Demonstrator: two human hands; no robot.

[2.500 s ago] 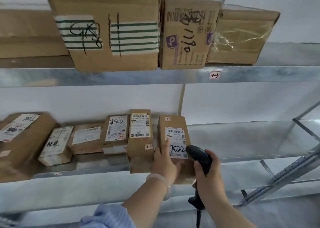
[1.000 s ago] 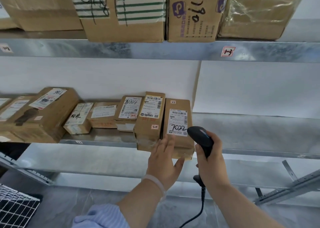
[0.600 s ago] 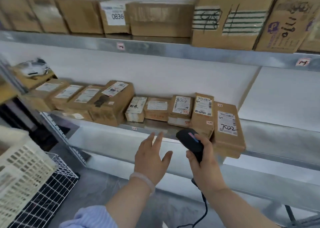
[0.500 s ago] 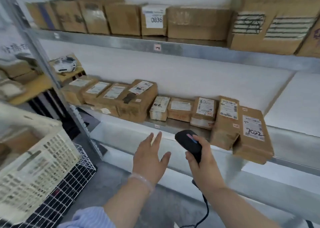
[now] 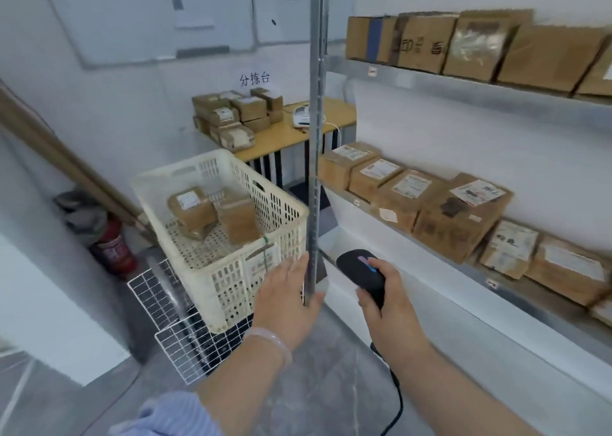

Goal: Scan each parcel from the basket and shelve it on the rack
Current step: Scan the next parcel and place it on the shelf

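The left hand (image 5: 284, 299) was spread wide and held nothing. The right hand (image 5: 387, 306) beside it held the scanner (image 5: 362, 275). Just past the left hand stood the basket (image 5: 231, 283). A few parcels (image 5: 190, 205) lay inside, so I think those were left to scan and shelve. Past the right hand, the rack (image 5: 463, 86) already had many boxes (image 5: 460, 217) on it. Farther off, a pile (image 5: 231, 117) sat on a bench (image 5: 284, 137).
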